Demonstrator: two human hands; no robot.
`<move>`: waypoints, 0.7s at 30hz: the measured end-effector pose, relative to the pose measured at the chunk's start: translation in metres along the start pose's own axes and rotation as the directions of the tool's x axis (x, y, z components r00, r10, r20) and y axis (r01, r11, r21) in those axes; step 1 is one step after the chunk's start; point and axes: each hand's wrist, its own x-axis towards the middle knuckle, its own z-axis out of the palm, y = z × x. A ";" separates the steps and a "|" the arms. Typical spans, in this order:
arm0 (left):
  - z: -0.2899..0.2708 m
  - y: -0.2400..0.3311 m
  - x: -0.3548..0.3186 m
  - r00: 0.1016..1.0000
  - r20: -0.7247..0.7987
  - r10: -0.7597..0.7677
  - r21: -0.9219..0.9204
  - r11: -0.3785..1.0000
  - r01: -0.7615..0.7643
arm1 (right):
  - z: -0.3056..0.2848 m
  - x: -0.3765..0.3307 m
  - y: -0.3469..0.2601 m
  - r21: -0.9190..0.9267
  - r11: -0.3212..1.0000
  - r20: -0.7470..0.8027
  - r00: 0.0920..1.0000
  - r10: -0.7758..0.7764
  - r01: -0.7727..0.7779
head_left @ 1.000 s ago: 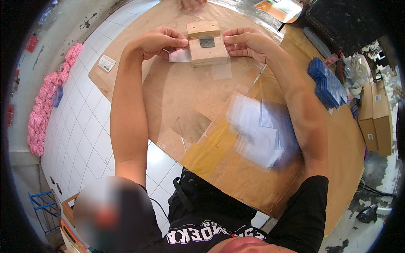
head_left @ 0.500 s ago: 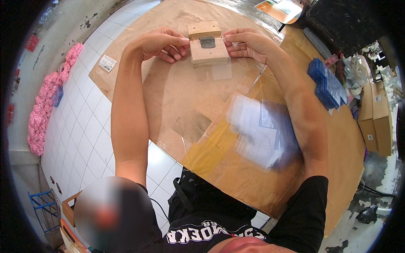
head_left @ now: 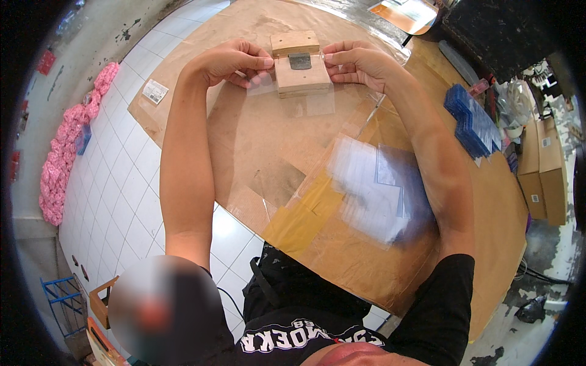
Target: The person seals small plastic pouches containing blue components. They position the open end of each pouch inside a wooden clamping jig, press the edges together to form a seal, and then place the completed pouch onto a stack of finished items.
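Note:
At the far middle of the table stands a wooden block [head_left: 305, 84] with a raised back strip and a dark grey plate [head_left: 299, 61] set in its middle. A clear plastic sheet [head_left: 317, 105] shows at the block's front edge, and part of it shows by my left fingers. My left hand [head_left: 241, 64] is at the block's left side, thumb and forefinger pinched on the clear sheet. On the right side my right hand [head_left: 357, 64] pinches close to the block's edge; its grip on the thin sheet is hard to make out.
A fanned pile of clear plastic pieces [head_left: 366, 189] lies near my right forearm. Farther right sits a stack of blue-tinted plastic pieces [head_left: 470, 119]. Cardboard boxes [head_left: 543, 171] stand beyond the table's right side. Brown paper [head_left: 244, 128] and yellow tape [head_left: 305, 219] cover the tabletop.
The clear sheet now shows out to my left fingers, in front of the block. My left fingers have shifted slightly; my right hand has barely moved.

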 end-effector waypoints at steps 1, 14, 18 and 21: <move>0.000 -0.001 -0.001 1.000 -0.006 -0.001 -0.001 1.000 0.001 | 0.001 0.001 0.001 0.002 1.000 0.001 1.000 -0.003 0.003; 0.004 0.008 -0.008 0.999 -0.026 -0.031 -0.050 0.998 0.029 | 0.002 -0.002 -0.003 0.034 0.999 -0.009 1.000 0.005 -0.005; 0.003 0.010 -0.008 0.997 -0.019 -0.071 -0.091 0.993 0.069 | 0.002 -0.004 -0.005 0.047 0.999 -0.028 0.999 0.017 -0.016; 0.001 0.009 -0.006 0.997 -0.010 -0.079 -0.100 0.992 0.077 | 0.002 -0.004 -0.006 0.055 0.998 -0.031 0.999 0.018 -0.017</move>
